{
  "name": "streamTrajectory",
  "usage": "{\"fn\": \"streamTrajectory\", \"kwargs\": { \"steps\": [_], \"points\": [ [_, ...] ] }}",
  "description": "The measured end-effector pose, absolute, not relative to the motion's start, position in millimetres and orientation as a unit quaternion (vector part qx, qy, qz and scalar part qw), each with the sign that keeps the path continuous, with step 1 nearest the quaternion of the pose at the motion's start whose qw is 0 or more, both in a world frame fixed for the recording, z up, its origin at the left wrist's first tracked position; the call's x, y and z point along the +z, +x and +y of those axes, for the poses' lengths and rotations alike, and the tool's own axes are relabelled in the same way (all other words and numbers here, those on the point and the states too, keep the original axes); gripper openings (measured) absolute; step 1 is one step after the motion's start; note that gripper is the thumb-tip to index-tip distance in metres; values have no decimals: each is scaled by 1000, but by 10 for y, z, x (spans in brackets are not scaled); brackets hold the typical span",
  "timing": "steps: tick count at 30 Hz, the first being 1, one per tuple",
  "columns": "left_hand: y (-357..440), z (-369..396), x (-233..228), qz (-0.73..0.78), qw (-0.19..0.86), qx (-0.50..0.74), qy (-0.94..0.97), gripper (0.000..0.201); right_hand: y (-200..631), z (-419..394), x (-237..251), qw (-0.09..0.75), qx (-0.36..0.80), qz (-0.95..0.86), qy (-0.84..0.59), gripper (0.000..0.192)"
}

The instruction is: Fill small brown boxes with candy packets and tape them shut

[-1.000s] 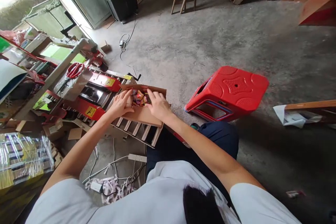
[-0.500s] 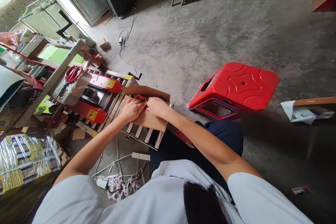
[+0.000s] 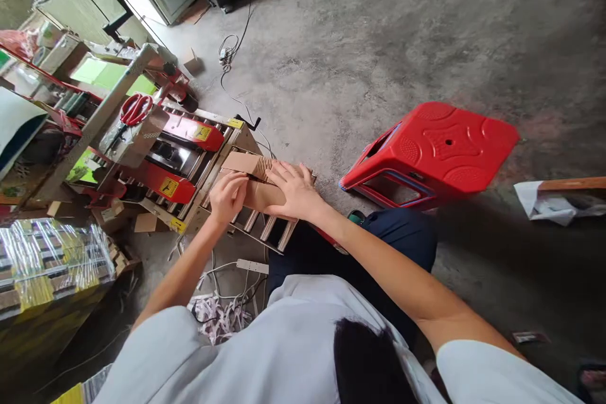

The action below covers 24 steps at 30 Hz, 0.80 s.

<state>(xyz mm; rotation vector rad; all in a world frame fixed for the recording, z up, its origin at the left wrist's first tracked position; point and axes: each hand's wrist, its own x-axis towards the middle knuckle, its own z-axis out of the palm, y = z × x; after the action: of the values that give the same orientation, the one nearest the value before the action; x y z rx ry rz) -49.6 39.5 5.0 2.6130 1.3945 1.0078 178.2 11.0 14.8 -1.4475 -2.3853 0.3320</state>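
A small brown cardboard box (image 3: 258, 196) rests on the roller conveyor's end, its top flaps folded down and nearly meeting. My right hand (image 3: 296, 192) lies flat across the flaps with its fingers spread, pressing on them. At the box's left end is my left hand (image 3: 228, 197), its bent fingers close together and gripping the edge by the flap seam. Whatever is inside the box is hidden by the flaps.
Metal rollers (image 3: 267, 233) extend below the box. To the left stands a carton-sealing machine with red side guides (image 3: 177, 186) and red-handled scissors (image 3: 136, 109) on top. A red plastic stool (image 3: 454, 145) stands at right. A power strip (image 3: 252, 266) and cables lie on the floor.
The box's raised flaps have been folded down, covering the reddish thing inside. My right hand has come out of the box and spread over the top; my left hand has shifted to the left end.
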Motion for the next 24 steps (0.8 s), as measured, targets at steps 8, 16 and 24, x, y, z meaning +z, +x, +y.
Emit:
{"fn": "streamTrajectory", "kwargs": {
  "steps": [8,16,24],
  "points": [
    [227,-48,26,412,58,88,905,158,1896,139,250,313,272,-767,-490,45],
    [192,-160,74,467,29,78,880,103,2408,140,28,555,448,-487,-504,41],
    [-1353,777,376,545,33,97,832,93,3095,-284,-774,481,433,-429,-630,49]
  ]
}}
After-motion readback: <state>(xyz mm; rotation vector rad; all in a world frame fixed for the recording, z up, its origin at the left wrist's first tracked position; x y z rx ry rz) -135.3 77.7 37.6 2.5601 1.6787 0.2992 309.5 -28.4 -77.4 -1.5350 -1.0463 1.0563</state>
